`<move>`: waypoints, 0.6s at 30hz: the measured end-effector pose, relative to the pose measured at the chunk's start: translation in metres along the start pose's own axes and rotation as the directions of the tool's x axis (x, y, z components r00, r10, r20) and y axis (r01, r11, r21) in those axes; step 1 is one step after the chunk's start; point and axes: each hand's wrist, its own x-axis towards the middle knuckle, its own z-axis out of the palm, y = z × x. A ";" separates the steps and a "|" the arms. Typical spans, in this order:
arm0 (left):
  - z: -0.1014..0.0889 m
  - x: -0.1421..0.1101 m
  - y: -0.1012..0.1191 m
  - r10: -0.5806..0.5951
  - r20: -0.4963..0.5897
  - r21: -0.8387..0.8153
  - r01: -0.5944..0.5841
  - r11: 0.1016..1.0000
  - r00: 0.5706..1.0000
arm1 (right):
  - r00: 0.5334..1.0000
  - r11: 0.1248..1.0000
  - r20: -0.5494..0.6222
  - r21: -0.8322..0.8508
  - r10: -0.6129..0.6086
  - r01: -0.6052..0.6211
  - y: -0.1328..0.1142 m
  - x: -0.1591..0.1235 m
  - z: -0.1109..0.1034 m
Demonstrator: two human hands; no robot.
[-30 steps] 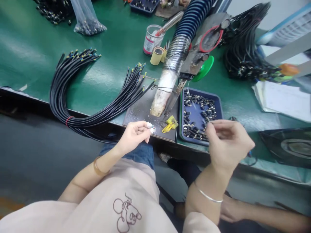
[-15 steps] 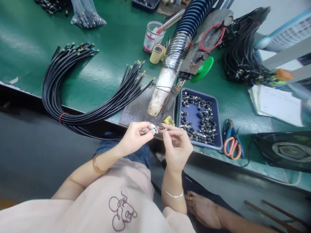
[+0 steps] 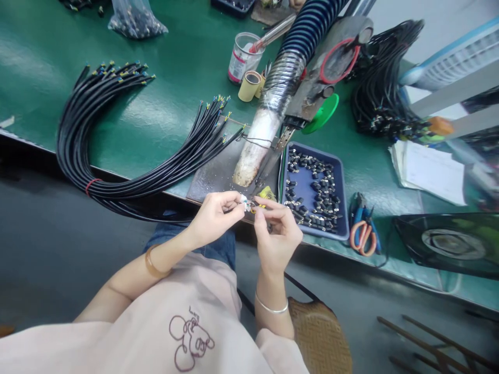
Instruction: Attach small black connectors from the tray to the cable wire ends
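Observation:
My left hand (image 3: 219, 215) is closed in a pinch, with white wrapping at its fingertips, at the bench's front edge. Facing it, my right hand (image 3: 277, 231) is pinching too, its fingertips almost meeting the left ones. Between them shows a tiny part with metallic and yellow bits (image 3: 252, 204); its kind is too small to tell. Just above the hands are the narrow metal tip of a bench fixture (image 3: 268, 166) and a white-wrapped hose end (image 3: 249, 161). A yellow sponge-like piece (image 3: 267, 194) lies just behind my right fingers.
A bundle of black cables (image 3: 78, 130) curves along the left. On the right are a blue tray (image 3: 307, 179) of small black connectors, pliers (image 3: 364, 228), papers (image 3: 429, 169) and a black fan-like unit (image 3: 448, 241). A cup (image 3: 239, 59) stands behind; a woven stool seat (image 3: 322, 337) is below right.
Another person's hand and dark-clad leg at the lower right are gone, exposing the stool. My view has shifted slightly. Both hands stay together, with a yellow bit now showing between the fingertips.

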 end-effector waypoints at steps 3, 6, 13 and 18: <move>0.000 0.000 0.001 0.005 0.010 0.007 -0.005 1.000 1.000 | 0.999 0.999 -0.011 0.000 -0.043 0.043 0.002 0.000 0.001; 0.001 0.001 0.003 -0.004 0.000 -0.006 0.004 1.000 1.000 | 0.998 0.998 -0.010 0.001 -0.067 0.067 0.004 0.001 0.002; 0.001 0.004 0.006 0.002 0.001 -0.012 -0.002 1.000 1.000 | 0.993 0.992 -0.011 -0.035 -0.120 0.120 0.001 0.006 0.003; 0.000 0.005 0.006 0.013 0.006 0.013 -0.013 1.000 1.000 | 0.984 0.983 -0.007 -0.047 -0.176 0.175 0.002 0.009 0.002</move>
